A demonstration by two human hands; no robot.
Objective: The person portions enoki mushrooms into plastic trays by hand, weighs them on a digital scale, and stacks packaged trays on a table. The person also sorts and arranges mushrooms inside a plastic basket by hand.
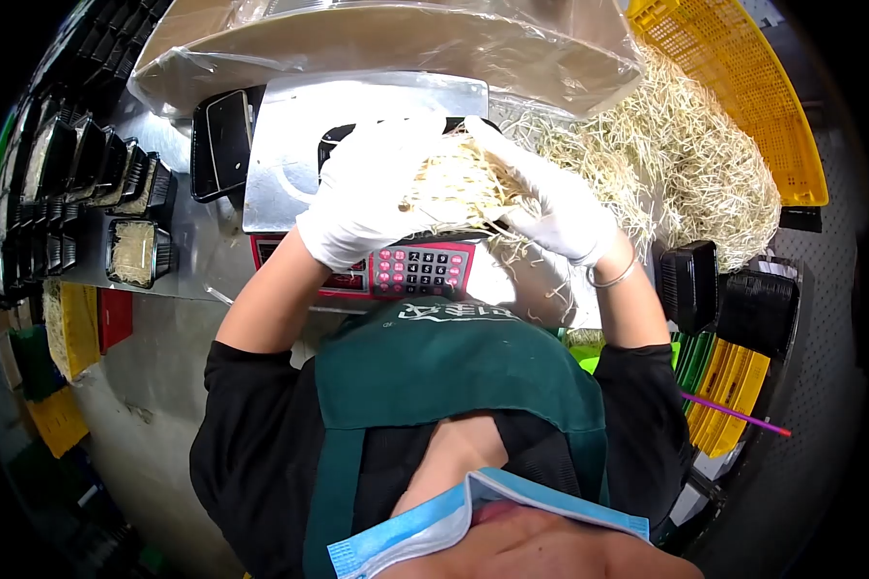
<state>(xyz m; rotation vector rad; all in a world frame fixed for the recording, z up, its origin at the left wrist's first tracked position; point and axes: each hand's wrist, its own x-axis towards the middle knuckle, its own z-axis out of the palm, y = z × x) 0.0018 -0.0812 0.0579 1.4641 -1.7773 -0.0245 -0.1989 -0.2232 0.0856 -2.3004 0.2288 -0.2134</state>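
Note:
Both my hands wear white gloves and are over the scale. My left hand (pixel 367 188) curves around the left side of a clump of pale bean sprouts (pixel 459 183). My right hand (pixel 555 207) cups the same clump from the right, thumb and fingers bent around it. Below them a black plastic tray (pixel 336 140) shows only in parts, mostly hidden by the gloves. It rests on the steel plate of the scale (pixel 285 183), whose red keypad panel (pixel 420 268) faces me. Loose sprouts trail down beneath my right hand.
A large heap of bean sprouts (pixel 705 154) lies at right, before a yellow crate (pixel 772 87). Filled black trays (pixel 135 253) stand at left; stacked black trays (pixel 690 285) sit at right. A plastic-lined box (pixel 386 48) is behind the scale. A phone (pixel 229 140) lies in a tray.

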